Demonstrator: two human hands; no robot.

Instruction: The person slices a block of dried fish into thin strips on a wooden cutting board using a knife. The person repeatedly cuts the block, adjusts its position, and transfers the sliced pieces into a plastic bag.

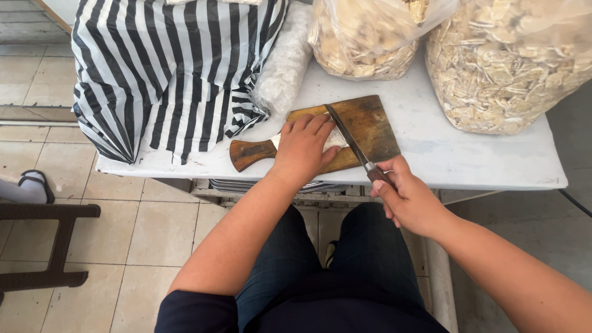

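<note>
- At the far left, on the beige tiled floor (154, 234), stands a dark wooden stool (49, 246), and beyond it another person's foot in a dark sandal (34, 185) shows at the frame edge.
- Further right, a black-and-white striped plastic bag (166, 68) slumps on the white table (444, 154) and hangs over its front edge; a clear bag of small white pieces (285, 61) leans against it.
- On the brown wooden cutting board with a short handle (370, 126), the left hand (303, 148) lies palm down, fingers curled over a pale, whitish lump (336, 139). Only a sliver of the lump shows beside the fingers, so its full shape cannot be told; it looks soft and matt, sitting near the board's middle.
- Just beside those fingertips runs a long, narrow, dark-bladed knife (345, 135), slanting across the board, its edge meeting the lump's right side.
- The right hand (404, 197) is wrapped closed round the knife's brown handle, just off the table's front edge.
- To slice well, I would judge that the left fingertips should stay tucked back from the blade, knuckles guiding it, while the lump is pressed flat so it cannot roll, and the strokes are kept even.
- At the right, two large clear plastic bags of pale, thin dried slices (364, 37) (505, 68) stand behind the board.
</note>
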